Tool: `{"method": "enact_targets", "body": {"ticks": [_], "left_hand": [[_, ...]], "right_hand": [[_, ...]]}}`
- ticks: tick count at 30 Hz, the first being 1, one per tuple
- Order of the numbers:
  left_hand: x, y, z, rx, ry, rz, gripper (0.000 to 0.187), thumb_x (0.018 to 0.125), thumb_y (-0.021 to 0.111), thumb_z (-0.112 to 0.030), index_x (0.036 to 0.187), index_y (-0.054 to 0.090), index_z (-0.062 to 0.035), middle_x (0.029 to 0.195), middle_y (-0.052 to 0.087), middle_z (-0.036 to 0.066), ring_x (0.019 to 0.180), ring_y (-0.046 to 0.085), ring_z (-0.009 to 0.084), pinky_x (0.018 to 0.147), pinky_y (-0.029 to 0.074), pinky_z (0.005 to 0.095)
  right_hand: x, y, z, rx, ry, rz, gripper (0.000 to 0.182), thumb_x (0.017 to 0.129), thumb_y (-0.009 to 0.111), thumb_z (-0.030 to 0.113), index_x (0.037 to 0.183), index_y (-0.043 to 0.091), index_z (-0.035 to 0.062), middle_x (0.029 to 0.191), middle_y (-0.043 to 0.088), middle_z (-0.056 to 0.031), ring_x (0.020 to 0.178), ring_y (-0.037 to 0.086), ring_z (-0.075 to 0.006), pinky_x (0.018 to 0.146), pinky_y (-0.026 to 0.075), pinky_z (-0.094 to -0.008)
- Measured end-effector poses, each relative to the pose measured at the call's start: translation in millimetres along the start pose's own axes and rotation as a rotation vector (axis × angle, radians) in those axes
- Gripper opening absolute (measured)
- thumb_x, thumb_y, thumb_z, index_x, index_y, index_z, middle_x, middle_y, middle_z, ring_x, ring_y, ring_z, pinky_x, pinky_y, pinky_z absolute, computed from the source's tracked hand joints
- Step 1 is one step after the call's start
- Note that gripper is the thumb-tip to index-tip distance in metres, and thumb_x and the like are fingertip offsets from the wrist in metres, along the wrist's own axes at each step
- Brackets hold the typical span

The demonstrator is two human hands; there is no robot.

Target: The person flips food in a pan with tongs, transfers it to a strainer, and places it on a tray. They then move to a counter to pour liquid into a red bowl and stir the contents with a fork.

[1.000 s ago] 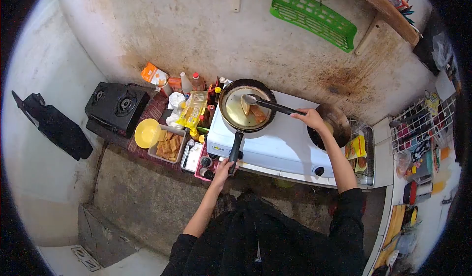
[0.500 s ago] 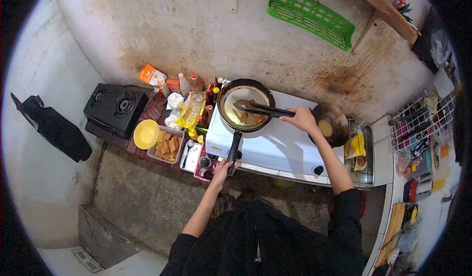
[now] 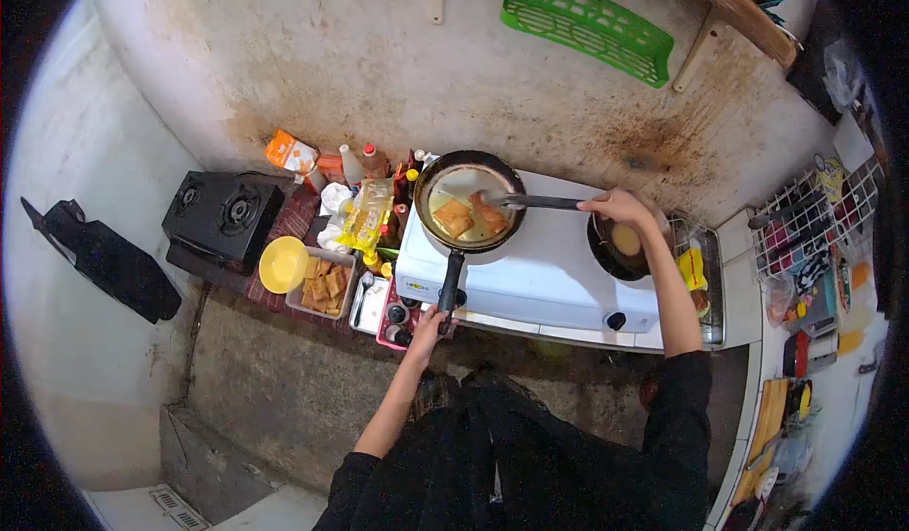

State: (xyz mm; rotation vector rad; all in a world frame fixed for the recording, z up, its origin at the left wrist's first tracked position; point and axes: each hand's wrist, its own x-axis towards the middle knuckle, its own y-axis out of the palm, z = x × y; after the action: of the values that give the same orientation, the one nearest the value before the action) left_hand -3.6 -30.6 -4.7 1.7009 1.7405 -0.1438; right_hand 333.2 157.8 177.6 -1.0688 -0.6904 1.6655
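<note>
My left hand (image 3: 431, 327) is wrapped round the black handle of a frying pan (image 3: 454, 280) on the white stove (image 3: 530, 275). Two browned pieces lie in the pan's oil, one (image 3: 453, 218) at the left and one (image 3: 489, 213) at the right. Closed round the end of dark tongs (image 3: 544, 202), my right hand (image 3: 620, 206) is to the right of the pan. The tongs' tips reach over its right side, by the right piece; whether they touch it is unclear.
A dark wok (image 3: 606, 252) stands right of the pan. Left are a box of fried pieces (image 3: 324, 287), a yellow bowl (image 3: 283, 265), bottles (image 3: 374, 162) and a black stove (image 3: 222, 214). A wire rack (image 3: 824, 214) is far right.
My right hand and the tongs have moved right, and the tongs now reach in from the pan's right side. Both pieces in the pan show more fully. The view has shifted slightly.
</note>
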Motion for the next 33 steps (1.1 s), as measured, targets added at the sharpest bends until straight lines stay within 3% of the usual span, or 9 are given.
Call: {"method": "enact_targets", "body": {"ticks": [5,8,11,15,17,20,24,27,33], "left_hand": [[-5,3,-6,0.037,0.006,-0.004,0.026,0.083,0.043,-0.017,0.106,0.047,-0.0039,0.093,0.056,0.004,0.08,0.054,0.0105,0.064,0.043,0.0234],[2,-2,1,0.041,0.033,0.016,0.028,0.083,0.043,-0.017,0.108,0.046,-0.0032,0.095,0.056,0.005,0.081,0.055,0.0115,0.065,0.043,0.0235],[0,-1,-1,0.052,0.032,0.019,0.029,0.083,0.043,-0.017,0.109,0.046,-0.0027,0.096,0.056,0.005,0.081,0.055,0.012,0.065,0.043,0.0237],[-1,0,-1,0.033,0.022,0.006,0.029,0.083,0.044,-0.018,0.109,0.045,-0.0032,0.094,0.056,0.006,0.08,0.056,0.0118,0.065,0.043,0.0237],[-1,-1,0,0.023,0.034,-0.003,0.029,0.083,0.045,-0.018,0.108,0.045,-0.0035,0.092,0.057,0.006,0.079,0.056,0.0118,0.065,0.043,0.0237],[-2,1,-1,0.016,0.033,-0.014,0.029,0.083,0.045,-0.018,0.108,0.045,-0.0039,0.089,0.057,0.006,0.078,0.056,0.0119,0.065,0.043,0.0236],[0,0,-1,0.016,0.021,0.013,0.028,0.083,0.045,-0.018,0.108,0.046,-0.0044,0.09,0.057,0.004,0.078,0.056,0.0113,0.066,0.043,0.0232],[1,-1,-1,0.035,0.011,0.022,0.028,0.083,0.045,-0.017,0.108,0.046,-0.0046,0.091,0.057,0.003,0.079,0.055,0.0101,0.067,0.042,0.0235],[-2,2,-3,0.023,0.009,0.001,0.029,0.083,0.045,-0.019,0.107,0.047,-0.0046,0.092,0.056,0.003,0.079,0.055,0.009,0.069,0.042,0.024]], "right_hand": [[17,-9,-17,-0.093,0.126,0.073,0.064,0.055,0.059,0.065,0.072,0.066,0.0035,0.052,0.052,-0.009,0.051,0.05,-0.018,0.052,0.041,-0.031],[20,3,-7,-0.013,0.079,0.081,0.046,0.059,0.066,0.052,0.067,0.066,0.0072,0.046,0.045,-0.0016,0.045,0.042,-0.0117,0.044,0.034,-0.0263],[27,18,-2,0.038,0.116,0.096,0.046,0.058,0.068,0.05,0.079,0.067,0.0087,0.049,0.049,-0.003,0.047,0.045,-0.0115,0.044,0.035,-0.0256],[35,27,-9,0.035,0.056,0.075,0.047,0.058,0.068,0.049,0.08,0.067,0.0069,0.051,0.052,-0.0062,0.049,0.049,-0.0134,0.048,0.039,-0.027],[31,25,-9,-0.117,-0.086,-0.066,0.047,0.06,0.067,0.047,0.083,0.066,0.0065,0.057,0.057,-0.0106,0.056,0.056,-0.0178,0.055,0.044,-0.0292],[12,24,5,-0.297,-0.075,-0.298,0.047,0.06,0.067,0.046,0.088,0.064,0.0085,0.07,0.061,-0.0131,0.067,0.06,-0.0229,0.062,0.046,-0.0312],[-21,23,38,-0.383,-0.027,-0.321,0.046,0.06,0.067,0.042,0.092,0.062,0.01,0.078,0.06,-0.0125,0.072,0.059,-0.0257,0.062,0.047,-0.0338],[-40,43,43,-0.603,-0.362,-0.476,0.042,0.062,0.066,0.031,0.097,0.055,0.0091,0.07,0.056,-0.0104,0.065,0.058,-0.0252,0.054,0.045,-0.0358],[-69,66,45,-0.705,-0.473,-0.392,0.045,0.064,0.066,0.027,0.102,0.052,0.0079,0.073,0.055,-0.0078,0.062,0.059,-0.0234,0.051,0.045,-0.0328]]}}
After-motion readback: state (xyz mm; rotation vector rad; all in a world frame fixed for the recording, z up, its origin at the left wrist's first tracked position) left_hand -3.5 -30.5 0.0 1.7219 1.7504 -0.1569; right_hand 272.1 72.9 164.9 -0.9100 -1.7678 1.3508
